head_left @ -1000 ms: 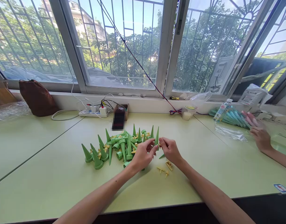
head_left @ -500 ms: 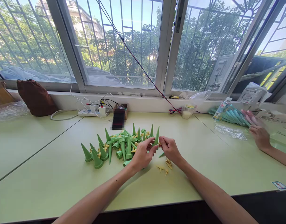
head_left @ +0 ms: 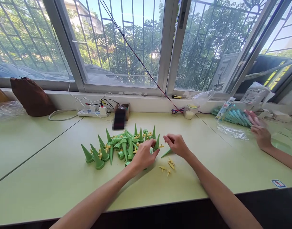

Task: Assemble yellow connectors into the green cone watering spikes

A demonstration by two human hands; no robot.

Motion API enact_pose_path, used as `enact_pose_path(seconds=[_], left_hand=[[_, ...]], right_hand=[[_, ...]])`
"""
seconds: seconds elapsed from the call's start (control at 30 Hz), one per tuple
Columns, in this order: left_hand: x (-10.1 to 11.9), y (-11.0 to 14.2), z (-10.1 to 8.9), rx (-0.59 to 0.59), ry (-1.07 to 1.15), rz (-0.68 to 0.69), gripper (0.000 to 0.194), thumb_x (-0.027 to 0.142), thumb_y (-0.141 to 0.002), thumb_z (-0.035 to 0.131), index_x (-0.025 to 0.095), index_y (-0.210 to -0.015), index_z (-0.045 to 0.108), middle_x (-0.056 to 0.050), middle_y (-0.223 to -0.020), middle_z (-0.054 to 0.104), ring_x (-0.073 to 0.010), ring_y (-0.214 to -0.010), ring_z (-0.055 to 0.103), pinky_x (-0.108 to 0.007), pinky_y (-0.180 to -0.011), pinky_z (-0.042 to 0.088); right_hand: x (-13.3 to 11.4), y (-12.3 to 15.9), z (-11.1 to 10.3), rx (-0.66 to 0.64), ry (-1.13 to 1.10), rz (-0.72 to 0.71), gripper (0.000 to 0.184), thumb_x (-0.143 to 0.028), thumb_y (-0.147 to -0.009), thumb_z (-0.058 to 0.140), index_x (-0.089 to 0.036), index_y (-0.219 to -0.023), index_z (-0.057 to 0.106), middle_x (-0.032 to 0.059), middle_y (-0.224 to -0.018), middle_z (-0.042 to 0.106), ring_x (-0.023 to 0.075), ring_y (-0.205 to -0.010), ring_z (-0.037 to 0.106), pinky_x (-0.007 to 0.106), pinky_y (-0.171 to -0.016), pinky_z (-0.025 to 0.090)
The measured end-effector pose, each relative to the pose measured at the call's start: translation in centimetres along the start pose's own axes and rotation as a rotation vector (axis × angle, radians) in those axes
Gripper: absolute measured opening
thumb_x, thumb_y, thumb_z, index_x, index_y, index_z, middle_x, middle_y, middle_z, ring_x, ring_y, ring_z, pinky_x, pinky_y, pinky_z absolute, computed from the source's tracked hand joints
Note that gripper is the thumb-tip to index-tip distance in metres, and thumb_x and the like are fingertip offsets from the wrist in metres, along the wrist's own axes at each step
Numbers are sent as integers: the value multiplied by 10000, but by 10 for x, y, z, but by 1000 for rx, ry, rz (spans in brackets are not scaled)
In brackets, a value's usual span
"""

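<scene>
In the head view, a green spike [head_left: 157, 142] is held nearly upright between the left hand's [head_left: 145, 154] thumb and fingers, beside the green heap [head_left: 123, 144]. The right hand's [head_left: 176, 145] fingers are curled closely together (whether anything is pinched cannot be told), just apart from the spike.

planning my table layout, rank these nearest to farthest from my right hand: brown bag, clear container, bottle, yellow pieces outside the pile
From the right hand:
1. Yellow pieces, just on its near side
2. Clear container, at the back
3. Bottle, back right
4. Brown bag, far left
</scene>
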State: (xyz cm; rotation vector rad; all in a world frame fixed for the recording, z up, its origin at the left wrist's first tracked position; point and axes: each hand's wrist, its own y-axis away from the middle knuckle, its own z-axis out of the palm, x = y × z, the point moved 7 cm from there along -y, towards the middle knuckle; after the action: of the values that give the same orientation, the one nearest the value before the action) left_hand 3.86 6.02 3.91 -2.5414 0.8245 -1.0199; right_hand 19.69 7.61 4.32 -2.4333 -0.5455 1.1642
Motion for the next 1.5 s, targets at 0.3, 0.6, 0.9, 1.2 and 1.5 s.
enact_pose_path(seconds=[0.3, 0.6, 0.9, 1.2, 1.5], left_hand=[[-3, 2, 11, -100, -98, 9, 103, 279, -813, 631, 205, -767, 575, -37, -762, 632, -222, -741, 586, -324, -698, 449], [-9, 3, 15, -89, -63, -7, 245, 252, -800, 662, 200, -1037, 636, -79, -911, 702, -284, -899, 658, -384, -815, 498], [-5, 3, 6, 10, 62, -43, 500, 302, -864, 637, 209, -1321, 458, -82, -1056, 681, -249, -994, 641, -379, -877, 484], [-3, 3, -2, 131, 118, -13, 443, 309, -904, 590, 232, -1304, 416, -69, -1076, 660, -214, -989, 618, -365, -900, 465], [-5, 3, 0, 121, 102, -8, 428, 298, -896, 595, 235, -1286, 432, -63, -1052, 667, -214, -948, 635, -369, -876, 472]], right_hand=[[10, 21, 1, -738, -148, 190, 198, -346, -802, 660, -151, -778, 676, -43, -487, 535, 98, -454, 455, 200, -439, 327], [-1, 28, 21, -809, -130, 125, 173, -301, -686, 758, -171, -799, 745, -87, -466, 468, 78, -431, 409, 192, -417, 291], [-16, 35, 25, -895, -105, 98, 207, -369, -703, 775, -177, -743, 710, -102, -483, 407, 71, -448, 358, 209, -435, 263], [-39, 52, 41, -1034, -69, -48, 167, -280, -622, 835, -196, -638, 692, -105, -445, 451, 69, -405, 379, 203, -405, 276], [-39, 40, 32, -882, -127, -75, 70, -229, -744, 693, -187, -704, 732, -94, -449, 409, 74, -415, 364, 200, -413, 286]])
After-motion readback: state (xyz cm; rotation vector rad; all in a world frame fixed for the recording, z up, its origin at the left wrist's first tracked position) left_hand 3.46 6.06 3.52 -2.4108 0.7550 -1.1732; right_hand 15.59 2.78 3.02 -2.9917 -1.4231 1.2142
